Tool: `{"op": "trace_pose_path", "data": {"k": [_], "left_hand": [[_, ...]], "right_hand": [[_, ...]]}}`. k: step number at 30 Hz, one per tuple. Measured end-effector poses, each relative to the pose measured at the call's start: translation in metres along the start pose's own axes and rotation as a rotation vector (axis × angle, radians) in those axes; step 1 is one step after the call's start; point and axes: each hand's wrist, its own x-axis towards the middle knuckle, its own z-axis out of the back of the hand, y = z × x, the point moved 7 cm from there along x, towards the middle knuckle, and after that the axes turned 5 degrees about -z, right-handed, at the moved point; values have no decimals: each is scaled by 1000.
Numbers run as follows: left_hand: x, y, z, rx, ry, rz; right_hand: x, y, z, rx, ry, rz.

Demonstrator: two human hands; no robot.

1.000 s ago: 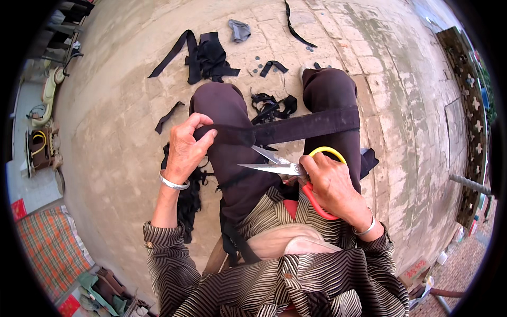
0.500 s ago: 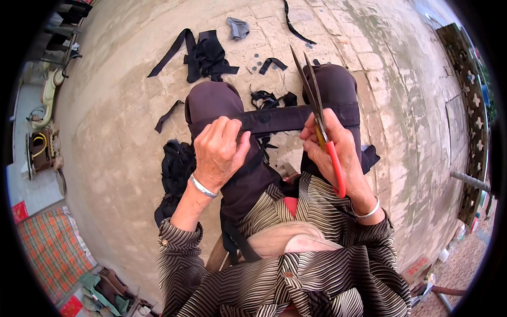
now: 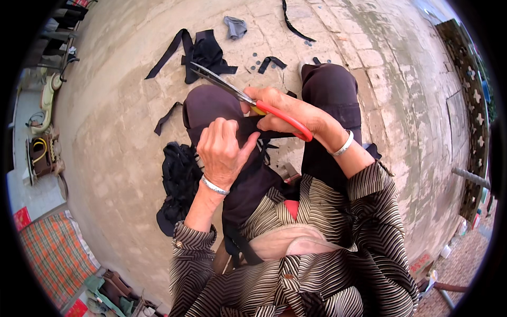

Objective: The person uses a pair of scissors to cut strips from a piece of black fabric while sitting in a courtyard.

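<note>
A dark fabric strip (image 3: pixel 250 129) stretches across my lap between the knees. Its left end is pinched in my left hand (image 3: pixel 219 152), whose fingers are closed over my left thigh. My right hand (image 3: pixel 277 110) lies over the strip just right of the left one. Scissors (image 3: pixel 285 118) with red and yellow handles rest in its grip, their long blades pointing far left above my left knee and lying close together. Whether the right fingers also pinch the strip is hidden.
Black cloth pieces (image 3: pixel 207 54), a grey scrap (image 3: pixel 235 27) and several small round discs lie on the paved floor ahead. A black cloth heap (image 3: pixel 179 182) sits beside my left leg. Far left is a plaid cloth (image 3: pixel 55 253); a patterned block wall (image 3: pixel 471 100) stands at the right.
My right hand has moved left along the strip, close to the left hand. The scissors have swung from pointing forward to pointing far left. My left hand has shifted slightly right.
</note>
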Motion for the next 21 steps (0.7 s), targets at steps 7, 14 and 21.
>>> {"op": "trace_pose_path", "data": {"k": [7,14,21], "left_hand": [[2,0,-5,-50,-11,-33],[11,-4,-5,-42,158,-38],[14,0,-8,-48,177,-1]], "right_hand": [[-1,3,-2,83,-37,-71],[-6,9,-10,71,-85,19],[-9,9,-7,74,-186,112]]}}
